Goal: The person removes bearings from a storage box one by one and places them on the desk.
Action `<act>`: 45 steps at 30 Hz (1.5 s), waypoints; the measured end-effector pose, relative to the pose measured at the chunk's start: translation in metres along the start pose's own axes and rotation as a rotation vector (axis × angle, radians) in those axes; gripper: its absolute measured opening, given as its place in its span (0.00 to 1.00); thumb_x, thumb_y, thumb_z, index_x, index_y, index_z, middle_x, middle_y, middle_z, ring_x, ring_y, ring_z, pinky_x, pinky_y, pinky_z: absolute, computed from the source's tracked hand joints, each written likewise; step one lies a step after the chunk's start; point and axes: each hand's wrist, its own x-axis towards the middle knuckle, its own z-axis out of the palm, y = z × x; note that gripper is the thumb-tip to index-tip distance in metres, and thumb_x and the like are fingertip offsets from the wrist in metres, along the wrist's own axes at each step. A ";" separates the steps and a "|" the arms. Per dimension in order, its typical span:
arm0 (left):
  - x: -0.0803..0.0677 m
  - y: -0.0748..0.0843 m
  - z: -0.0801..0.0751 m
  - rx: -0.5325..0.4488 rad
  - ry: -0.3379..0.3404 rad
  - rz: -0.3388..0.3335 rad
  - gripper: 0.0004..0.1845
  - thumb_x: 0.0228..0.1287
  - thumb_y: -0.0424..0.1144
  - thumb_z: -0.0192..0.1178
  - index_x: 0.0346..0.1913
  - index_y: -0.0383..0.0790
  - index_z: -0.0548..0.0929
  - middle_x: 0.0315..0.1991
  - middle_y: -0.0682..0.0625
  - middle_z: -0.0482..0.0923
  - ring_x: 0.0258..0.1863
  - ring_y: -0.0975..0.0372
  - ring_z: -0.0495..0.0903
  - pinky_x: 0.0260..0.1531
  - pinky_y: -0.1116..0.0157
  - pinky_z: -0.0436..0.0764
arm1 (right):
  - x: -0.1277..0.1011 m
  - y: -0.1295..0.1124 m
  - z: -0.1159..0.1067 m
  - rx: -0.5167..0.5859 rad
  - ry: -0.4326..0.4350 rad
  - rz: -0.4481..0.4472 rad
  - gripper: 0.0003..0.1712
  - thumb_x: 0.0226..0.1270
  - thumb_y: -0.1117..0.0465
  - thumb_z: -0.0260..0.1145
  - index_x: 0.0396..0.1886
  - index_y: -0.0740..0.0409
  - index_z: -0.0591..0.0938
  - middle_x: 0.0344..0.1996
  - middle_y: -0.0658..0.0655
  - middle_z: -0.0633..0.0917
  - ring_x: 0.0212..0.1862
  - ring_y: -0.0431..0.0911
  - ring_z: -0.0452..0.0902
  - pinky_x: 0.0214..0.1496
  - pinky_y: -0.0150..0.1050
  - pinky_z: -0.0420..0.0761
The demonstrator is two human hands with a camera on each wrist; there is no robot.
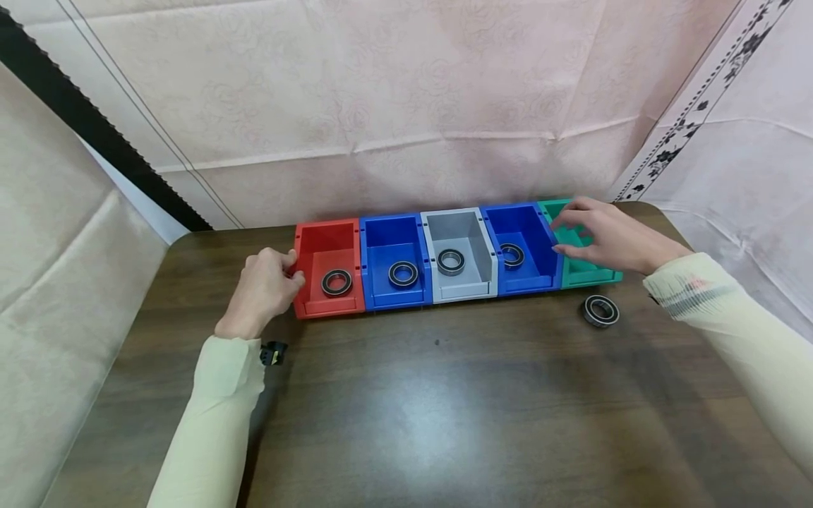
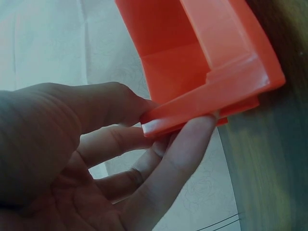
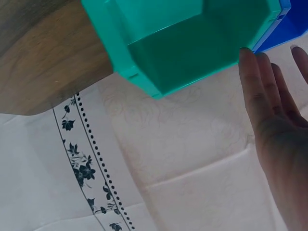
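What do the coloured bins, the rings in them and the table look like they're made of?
The red bin and green bin look like moulded plastic: uniform colour, slight gloss, ribbed rims. The loose ring on the table looks like a metal bearing with shiny steel races and a dark seal, though that is not certain at this size. The table shows dark wood grain with a soft sheen, possibly laminate.

The red bin (image 1: 328,268) is smooth moulded plastic with a slight gloss, and so are the green bin (image 1: 587,271) at 3 o'clock of the row and the grey bin (image 1: 460,254). The loose bearing (image 1: 600,310) shows shiny metal rings around a matt black face. The table (image 1: 444,409) is dark wood-grain with a soft sheen. The wall covering (image 1: 381,92) looks like matt embossed paper.
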 end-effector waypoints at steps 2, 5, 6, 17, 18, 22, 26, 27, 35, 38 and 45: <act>0.000 0.000 0.000 0.000 -0.001 -0.003 0.26 0.71 0.31 0.56 0.71 0.30 0.71 0.73 0.32 0.66 0.28 0.54 0.77 0.24 0.68 0.78 | 0.003 -0.001 0.000 0.015 -0.007 0.002 0.19 0.62 0.60 0.75 0.52 0.60 0.86 0.52 0.62 0.81 0.48 0.56 0.81 0.49 0.56 0.84; 0.000 0.000 0.001 0.000 -0.002 -0.006 0.26 0.71 0.31 0.56 0.71 0.30 0.71 0.74 0.32 0.65 0.29 0.54 0.77 0.24 0.68 0.78 | 0.008 -0.004 0.001 0.029 -0.020 0.010 0.19 0.63 0.60 0.74 0.53 0.60 0.85 0.53 0.63 0.80 0.49 0.57 0.81 0.50 0.57 0.85; 0.000 0.001 0.001 0.000 -0.001 -0.007 0.26 0.71 0.31 0.56 0.71 0.30 0.71 0.74 0.32 0.66 0.29 0.54 0.77 0.24 0.68 0.78 | 0.010 -0.004 0.001 0.036 -0.029 0.016 0.19 0.64 0.60 0.74 0.53 0.60 0.85 0.54 0.63 0.80 0.49 0.57 0.81 0.50 0.57 0.85; 0.000 0.000 -0.001 -0.001 -0.009 -0.010 0.27 0.71 0.31 0.56 0.72 0.30 0.70 0.74 0.32 0.66 0.29 0.54 0.76 0.24 0.68 0.78 | 0.025 -0.013 0.002 0.030 -0.085 0.009 0.20 0.65 0.59 0.73 0.56 0.57 0.84 0.57 0.62 0.79 0.51 0.55 0.80 0.54 0.54 0.84; 0.000 0.000 -0.001 -0.001 -0.011 -0.011 0.27 0.71 0.31 0.56 0.72 0.30 0.70 0.74 0.32 0.66 0.29 0.54 0.76 0.24 0.68 0.78 | 0.027 -0.013 0.002 0.028 -0.094 0.015 0.21 0.65 0.59 0.73 0.57 0.57 0.84 0.57 0.62 0.78 0.52 0.55 0.80 0.54 0.55 0.84; 0.000 0.000 -0.001 -0.002 -0.012 -0.013 0.27 0.71 0.31 0.56 0.72 0.30 0.70 0.74 0.32 0.66 0.29 0.54 0.77 0.24 0.68 0.78 | 0.033 -0.017 0.005 0.015 -0.137 0.038 0.22 0.65 0.58 0.73 0.58 0.57 0.83 0.58 0.63 0.78 0.52 0.57 0.82 0.54 0.56 0.84; 0.000 0.000 -0.001 0.001 -0.009 -0.013 0.28 0.71 0.31 0.57 0.72 0.30 0.70 0.73 0.32 0.66 0.31 0.53 0.78 0.25 0.68 0.79 | 0.040 -0.021 0.011 0.018 -0.170 0.033 0.23 0.64 0.59 0.74 0.58 0.58 0.83 0.57 0.63 0.79 0.54 0.60 0.83 0.56 0.56 0.84; 0.000 0.000 -0.001 0.002 -0.008 -0.012 0.27 0.71 0.31 0.57 0.72 0.30 0.70 0.73 0.32 0.66 0.31 0.53 0.78 0.25 0.68 0.79 | 0.041 -0.022 0.013 0.022 -0.182 0.033 0.24 0.63 0.59 0.74 0.58 0.59 0.83 0.58 0.64 0.79 0.55 0.61 0.83 0.57 0.57 0.84; 0.002 0.000 0.000 0.005 -0.011 -0.005 0.27 0.71 0.32 0.57 0.71 0.30 0.70 0.74 0.32 0.66 0.31 0.53 0.78 0.25 0.68 0.79 | 0.052 -0.026 0.027 -0.026 -0.273 0.063 0.27 0.63 0.58 0.74 0.62 0.57 0.81 0.65 0.66 0.78 0.65 0.64 0.75 0.65 0.65 0.76; 0.002 0.000 0.000 0.005 -0.012 -0.003 0.27 0.71 0.32 0.57 0.71 0.30 0.71 0.74 0.33 0.66 0.30 0.53 0.77 0.24 0.68 0.78 | 0.055 -0.027 0.033 -0.049 -0.288 0.060 0.28 0.63 0.57 0.75 0.63 0.56 0.81 0.64 0.66 0.78 0.65 0.64 0.75 0.65 0.66 0.75; 0.002 -0.001 0.000 0.003 -0.011 -0.004 0.26 0.71 0.31 0.57 0.71 0.30 0.71 0.74 0.32 0.66 0.29 0.54 0.76 0.23 0.68 0.77 | 0.061 -0.029 0.043 -0.083 -0.328 0.065 0.31 0.62 0.57 0.76 0.65 0.58 0.79 0.63 0.67 0.79 0.65 0.65 0.75 0.66 0.67 0.74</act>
